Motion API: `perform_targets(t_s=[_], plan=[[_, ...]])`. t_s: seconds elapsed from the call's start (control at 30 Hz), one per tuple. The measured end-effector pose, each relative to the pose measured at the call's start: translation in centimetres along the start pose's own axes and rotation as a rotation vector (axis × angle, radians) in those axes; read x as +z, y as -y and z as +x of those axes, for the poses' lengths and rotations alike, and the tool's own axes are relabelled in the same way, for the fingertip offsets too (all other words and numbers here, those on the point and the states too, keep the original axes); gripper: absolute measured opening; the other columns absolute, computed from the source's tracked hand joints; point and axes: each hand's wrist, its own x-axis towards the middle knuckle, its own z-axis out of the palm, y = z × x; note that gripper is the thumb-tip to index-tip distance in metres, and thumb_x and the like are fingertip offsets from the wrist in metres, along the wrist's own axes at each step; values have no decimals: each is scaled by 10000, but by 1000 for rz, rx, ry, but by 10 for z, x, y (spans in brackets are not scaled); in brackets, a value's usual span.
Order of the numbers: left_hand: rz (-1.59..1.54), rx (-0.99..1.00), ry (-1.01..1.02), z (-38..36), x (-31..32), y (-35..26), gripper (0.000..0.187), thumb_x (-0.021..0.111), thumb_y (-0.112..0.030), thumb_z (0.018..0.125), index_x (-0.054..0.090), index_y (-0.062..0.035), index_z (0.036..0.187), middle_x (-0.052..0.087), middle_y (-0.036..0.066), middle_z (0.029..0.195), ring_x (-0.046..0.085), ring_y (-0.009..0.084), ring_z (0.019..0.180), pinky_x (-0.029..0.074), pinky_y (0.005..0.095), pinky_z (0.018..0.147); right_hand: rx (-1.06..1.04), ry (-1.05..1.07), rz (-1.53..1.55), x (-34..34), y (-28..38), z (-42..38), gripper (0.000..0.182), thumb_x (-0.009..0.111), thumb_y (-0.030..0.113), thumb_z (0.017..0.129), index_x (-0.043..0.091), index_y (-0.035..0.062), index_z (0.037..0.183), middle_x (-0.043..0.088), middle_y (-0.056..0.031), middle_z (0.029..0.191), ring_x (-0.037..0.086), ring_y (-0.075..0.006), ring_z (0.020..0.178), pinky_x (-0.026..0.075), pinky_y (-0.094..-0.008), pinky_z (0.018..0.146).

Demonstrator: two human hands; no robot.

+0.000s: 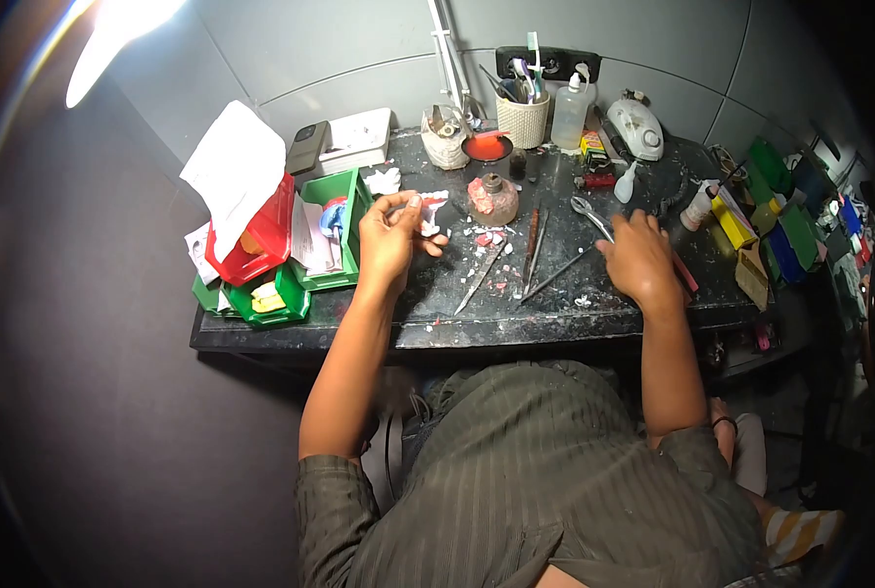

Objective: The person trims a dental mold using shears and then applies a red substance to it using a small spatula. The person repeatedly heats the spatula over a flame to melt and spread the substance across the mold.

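Observation:
My left hand (388, 240) is raised over the left part of the dark worktable (428, 328). Its thumb and fingers pinch a small pink-and-white piece (434, 211), partly hidden by the fingers. On the right, my right hand (641, 263) is palm down over metal pliers (584, 208), its fingers curled over them. The jaws show to the left of the hand, and a red handle comes out near the wrist. Between my hands lie a thin pale carving tool (481, 280), a brown-handled tool (532, 240) and a dark rod (558, 273), among pink and white crumbs.
A wax-smeared burner bottle (493, 201) stands mid-table. Behind it are a red wax dish (487, 147), a woven cup (523, 120) of brushes and a squeeze bottle (569, 116). Green bins (352, 220) and a red bin (283, 230) are at left; a yellow box (734, 218) is at right.

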Motion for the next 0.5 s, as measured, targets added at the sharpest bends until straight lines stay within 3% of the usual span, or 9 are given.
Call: perform_targets(t_s=[0.03, 0.1, 0.17, 0.27, 0.37, 0.4, 0.5], plan=[[3, 1, 0, 1, 0, -1, 300, 573, -170, 991, 523, 72, 1161, 651, 123, 805, 670, 236, 584, 539, 299, 471, 1, -1, 3, -6, 9, 3, 338, 676, 268, 886, 651, -4, 1085, 605, -225, 1097, 575, -385, 1077, 451, -496, 936], [3, -28, 57, 2, 0, -3, 298, 550, -204, 999, 567, 68, 1119, 666, 129, 844, 678, 235, 628, 551, 301, 500, -190, 79, 170, -16, 32, 10, 352, 681, 261, 880, 649, -26, 1082, 630, -248, 1027, 596, -398, 1042, 463, -469, 923], [-73, -47, 83, 4, 0, -4, 291, 542, -189, 1000, 569, 82, 1102, 671, 152, 874, 686, 256, 637, 566, 308, 508, -248, 148, 303, -7, 55, 29, 331, 701, 268, 866, 679, -39, 988, 665, -266, 977, 635, -401, 999, 495, -466, 877], [-190, -62, 113, 9, -3, -3, 293, 526, -177, 1002, 570, 95, 1103, 676, 189, 966, 699, 290, 683, 594, 323, 550, -171, 328, 210, -9, 84, 52, 299, 705, 255, 852, 713, -23, 962, 698, -247, 967, 679, -404, 948, 529, -471, 841], [-230, -46, 169, 15, -5, -10, 302, 518, -150, 996, 539, 94, 1173, 661, 213, 1077, 705, 326, 761, 613, 352, 623, -140, 283, 276, 10, 82, 67, 314, 728, 243, 817, 718, -42, 947, 690, -267, 998, 676, -406, 972, 537, -456, 863], [-212, -24, 158, 18, -4, -11, 305, 517, -135, 992, 524, 87, 1201, 663, 212, 1077, 705, 334, 767, 614, 355, 628, -112, 258, 291, 13, 82, 69, 263, 727, 153, 770, 711, -62, 920, 688, -274, 972, 680, -399, 965, 544, -445, 862], [-198, -18, 155, 31, -3, -15, 323, 522, -105, 979, 498, 62, 1254, 656, 214, 1095, 704, 355, 776, 617, 362, 629, -111, 265, 339, 19, 78, 71, 215, 703, 67, 733, 708, -74, 897, 683, -284, 964, 677, -392, 982, 549, -438, 855]])
